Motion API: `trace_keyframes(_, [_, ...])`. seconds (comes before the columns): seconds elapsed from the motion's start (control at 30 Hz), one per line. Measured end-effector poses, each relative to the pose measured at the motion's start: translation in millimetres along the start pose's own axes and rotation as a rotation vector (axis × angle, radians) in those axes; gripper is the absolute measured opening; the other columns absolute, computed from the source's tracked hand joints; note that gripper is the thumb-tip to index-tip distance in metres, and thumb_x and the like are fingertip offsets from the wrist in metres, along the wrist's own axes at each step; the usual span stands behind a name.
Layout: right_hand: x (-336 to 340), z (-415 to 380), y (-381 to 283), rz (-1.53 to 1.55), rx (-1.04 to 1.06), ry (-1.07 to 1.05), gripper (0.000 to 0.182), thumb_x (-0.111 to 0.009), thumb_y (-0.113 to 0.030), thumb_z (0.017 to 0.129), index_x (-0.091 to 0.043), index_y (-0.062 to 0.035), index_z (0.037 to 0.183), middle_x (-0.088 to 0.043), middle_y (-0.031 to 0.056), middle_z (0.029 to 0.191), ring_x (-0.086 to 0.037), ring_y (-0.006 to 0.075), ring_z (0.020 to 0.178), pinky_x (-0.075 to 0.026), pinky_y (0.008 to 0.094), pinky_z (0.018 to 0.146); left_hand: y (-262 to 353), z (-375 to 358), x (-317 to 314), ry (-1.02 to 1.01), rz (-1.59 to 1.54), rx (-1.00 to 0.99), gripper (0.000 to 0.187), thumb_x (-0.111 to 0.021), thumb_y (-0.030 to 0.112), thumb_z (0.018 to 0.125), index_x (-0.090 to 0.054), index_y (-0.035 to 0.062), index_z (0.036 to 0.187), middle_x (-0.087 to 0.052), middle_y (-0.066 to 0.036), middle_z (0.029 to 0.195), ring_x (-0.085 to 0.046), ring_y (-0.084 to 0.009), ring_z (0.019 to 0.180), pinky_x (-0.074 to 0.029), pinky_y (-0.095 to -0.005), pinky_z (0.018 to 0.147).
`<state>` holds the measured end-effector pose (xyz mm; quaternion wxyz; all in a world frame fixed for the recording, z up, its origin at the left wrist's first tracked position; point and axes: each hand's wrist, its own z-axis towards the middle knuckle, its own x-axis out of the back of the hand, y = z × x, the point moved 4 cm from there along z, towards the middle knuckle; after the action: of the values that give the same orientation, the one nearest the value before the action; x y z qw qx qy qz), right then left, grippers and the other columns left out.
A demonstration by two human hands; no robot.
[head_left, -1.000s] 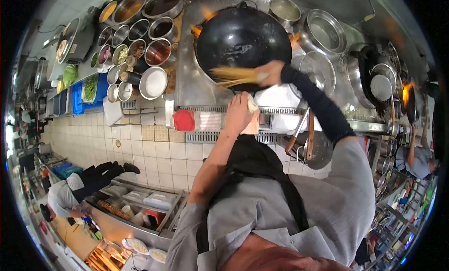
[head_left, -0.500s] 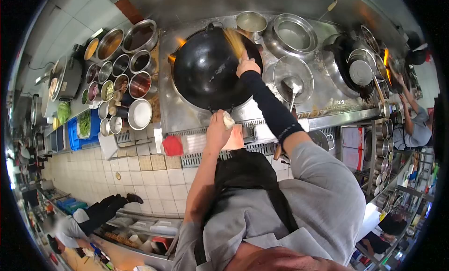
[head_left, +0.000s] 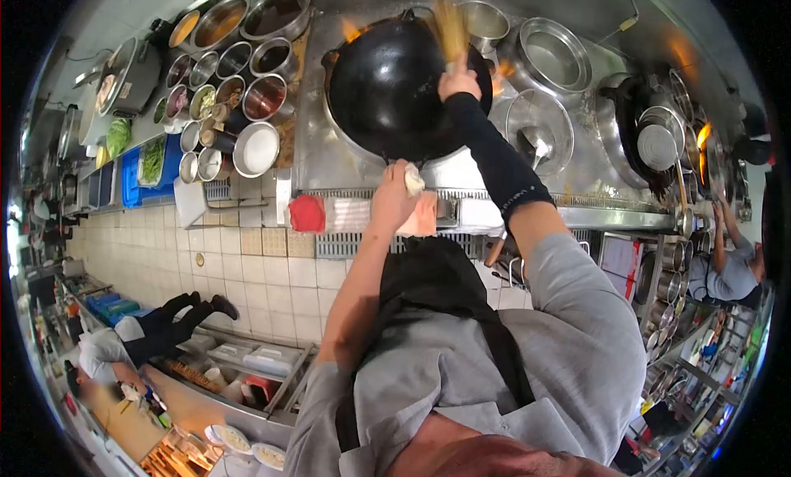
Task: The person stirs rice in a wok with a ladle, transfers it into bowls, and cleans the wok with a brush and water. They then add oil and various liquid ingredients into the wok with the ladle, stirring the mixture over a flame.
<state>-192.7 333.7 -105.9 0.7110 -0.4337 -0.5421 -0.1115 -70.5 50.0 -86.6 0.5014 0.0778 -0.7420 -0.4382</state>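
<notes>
Wok (head_left: 387, 86) on the burner of a steel cooking range (head_left: 317, 156), black and tilted, flames licking at its far rim. Bamboo brush (head_left: 450, 28) gripped by the right hand (head_left: 458, 83), bristles raised over the wok's far right edge, blurred. Left hand (head_left: 394, 198) closed around the wok's near handle through a folded cloth (head_left: 414, 180). Black sleeve (head_left: 498, 160) covering the right forearm; grey shirt and dark apron below. Ladle (head_left: 535, 143) resting in a shallow steel bowl (head_left: 540, 119) just right of the wok. Cluster of seasoning pots (head_left: 227, 73) to the left of the range, with a red cloth (head_left: 307, 213) on the front ledge. Second person (head_left: 733, 271) at far right beside another burning wok station (head_left: 659, 139); another person (head_left: 124, 345) crouched low on the tiled floor at lower left.
</notes>
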Motion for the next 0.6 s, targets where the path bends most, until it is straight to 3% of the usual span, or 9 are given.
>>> trace_keyframes(0.07, [-65, 7, -9, -0.315, 0.257, -0.436, 0.061, -0.066, -0.035, 0.087, -0.052, -0.0134, 0.142, -0.07, 0.0227, 0.094, -0.071, 0.0353, 0.088, -0.056, 0.0485, 0.082, -5, -2, -7, 0.014, 0.037, -0.041, 0.067, -0.076, 0.014, 0.077, -0.043, 0.0034, 0.135, -0.054, -0.02, 0.131, -0.05, -0.0401, 0.126, -0.047, -0.0462, 0.101])
trace_keyframes(0.13, [20, -64, -69, -0.053, 0.47, -0.936, 0.056, -0.066, -0.039, 0.087, -0.061, -0.0106, 0.135, -0.072, 0.0177, 0.087, -0.07, 0.0298, 0.084, -0.055, 0.0464, 0.081, -9, -1, -6, 0.018, 0.05, -0.056, 0.067, -0.076, 0.014, 0.078, -0.043, 0.0034, 0.135, -0.053, -0.02, 0.132, -0.05, -0.0401, 0.126, -0.047, -0.0462, 0.102])
trace_keyframes(0.2, [71, -62, -62, -0.166, 0.527, -1.353, 0.062, -0.066, -0.044, 0.088, -0.057, -0.0106, 0.139, -0.073, 0.0165, 0.096, -0.069, 0.0256, 0.079, -0.055, 0.0458, 0.076, -8, 1, 0, 0.002, 0.034, -0.045, 0.067, -0.076, 0.014, 0.078, -0.043, 0.0033, 0.135, -0.053, -0.02, 0.132, -0.051, -0.0399, 0.126, -0.047, -0.0462, 0.102])
trace_keyframes(0.43, [90, 68, -33, -0.475, 0.216, -0.088, 0.048, -0.06, -0.036, 0.091, -0.056, -0.0124, 0.133, -0.071, 0.0197, 0.111, -0.073, 0.0342, 0.095, -0.057, 0.0503, 0.08, -2, -2, 2, 0.058, 0.015, -0.104, 0.058, -0.072, 0.013, 0.081, -0.045, 0.0062, 0.132, -0.057, -0.02, 0.124, -0.055, -0.043, 0.117, -0.048, -0.0484, 0.096])
trace_keyframes(0.47, [64, 50, -33, -0.43, 0.148, -0.062, 0.045, -0.059, -0.028, 0.095, -0.055, -0.0109, 0.137, -0.069, 0.0158, 0.121, -0.069, 0.0287, 0.109, -0.057, 0.0468, 0.087, -1, -4, 3, 0.056, 0.011, -0.096, 0.059, -0.072, 0.013, 0.081, -0.044, 0.0062, 0.133, -0.057, -0.02, 0.124, -0.055, -0.043, 0.117, -0.048, -0.0484, 0.096])
trace_keyframes(0.5, [24, 33, -30, -0.447, 0.17, -0.151, 0.048, -0.066, -0.031, 0.089, -0.06, -0.011, 0.132, -0.071, 0.0148, 0.117, -0.071, 0.0283, 0.106, -0.058, 0.0477, 0.084, 0, -4, 3, 0.06, 0.006, -0.088, 0.059, -0.072, 0.013, 0.081, -0.044, 0.0061, 0.133, -0.057, -0.02, 0.125, -0.055, -0.043, 0.117, -0.048, -0.0484, 0.096])
trace_keyframes(0.53, [-7, 3, -36, -0.595, 0.178, -0.523, 0.046, -0.068, -0.032, 0.084, -0.066, -0.0107, 0.125, -0.07, 0.0136, 0.119, -0.071, 0.0282, 0.103, -0.058, 0.0475, 0.084, 0, -1, 4, 0.075, 0.008, -0.096, 0.06, -0.072, 0.014, 0.081, -0.044, 0.0061, 0.133, -0.057, -0.021, 0.125, -0.055, -0.043, 0.117, -0.048, -0.0483, 0.096])
trace_keyframes(0.57, [-89, -19, -23, -0.763, 0.367, -0.707, 0.039, -0.064, -0.021, 0.079, -0.067, -0.0109, 0.117, -0.071, 0.0211, 0.112, -0.069, 0.0364, 0.107, -0.058, 0.0491, 0.086, -3, -2, 5, 0.074, 0.012, -0.102, 0.061, -0.072, 0.014, 0.081, -0.044, 0.0061, 0.134, -0.056, -0.021, 0.125, -0.054, -0.0429, 0.117, -0.048, -0.0482, 0.097])
trace_keyframes(0.6, [-65, -63, -29, -0.427, 0.548, -0.66, 0.046, -0.068, -0.027, 0.079, -0.066, -0.0126, 0.122, -0.071, 0.0217, 0.11, -0.07, 0.0366, 0.104, -0.057, 0.0464, 0.087, -4, -3, 5, 0.072, 0.013, -0.116, 0.061, -0.072, 0.015, 0.081, -0.044, 0.0061, 0.134, -0.056, -0.021, 0.125, -0.054, -0.0429, 0.118, -0.048, -0.0481, 0.097])
